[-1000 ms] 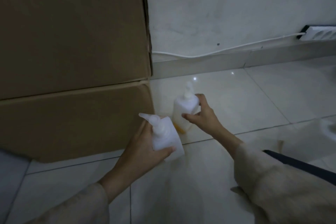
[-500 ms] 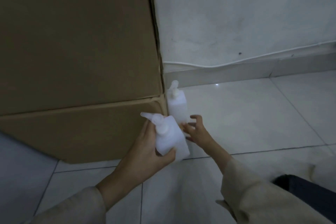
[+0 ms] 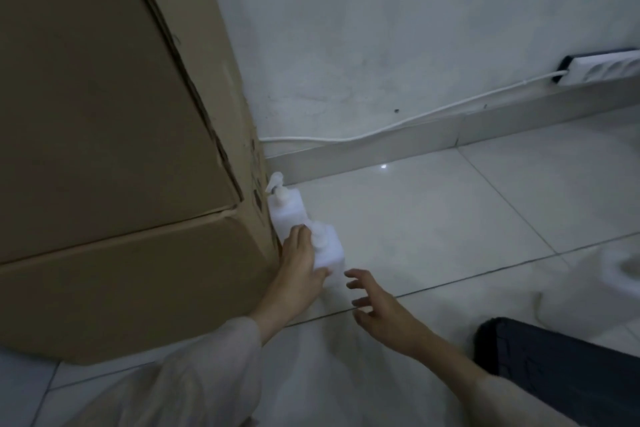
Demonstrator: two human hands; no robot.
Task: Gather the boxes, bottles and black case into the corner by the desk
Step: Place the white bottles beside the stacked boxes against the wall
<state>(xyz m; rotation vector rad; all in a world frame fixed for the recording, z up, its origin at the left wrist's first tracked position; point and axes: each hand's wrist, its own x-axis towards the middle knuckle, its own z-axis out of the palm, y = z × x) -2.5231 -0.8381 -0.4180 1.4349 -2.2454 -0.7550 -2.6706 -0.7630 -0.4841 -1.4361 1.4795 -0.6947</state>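
Two white pump bottles stand on the tiled floor against the side of a big cardboard box [image 3: 104, 149]. The far bottle [image 3: 287, 211] is by the wall, free of both hands. My left hand [image 3: 298, 267] grips the near bottle [image 3: 329, 250], thumb across its front, fingers behind it. My right hand [image 3: 377, 308] hovers just right of that bottle with its fingers spread, holding nothing. A black case [image 3: 554, 367] lies on the floor at the lower right, partly cut off by the frame edge.
A white wall with a skirting board [image 3: 415, 146] runs behind. A white cable [image 3: 398, 125] trails along it to a power strip [image 3: 602, 69] at the right. Pale floor tiles [image 3: 433, 218] stretch to the right of the bottles.
The right hand let go of the far bottle beside the box and drew back. The left hand brought the near bottle down to the floor next to it.
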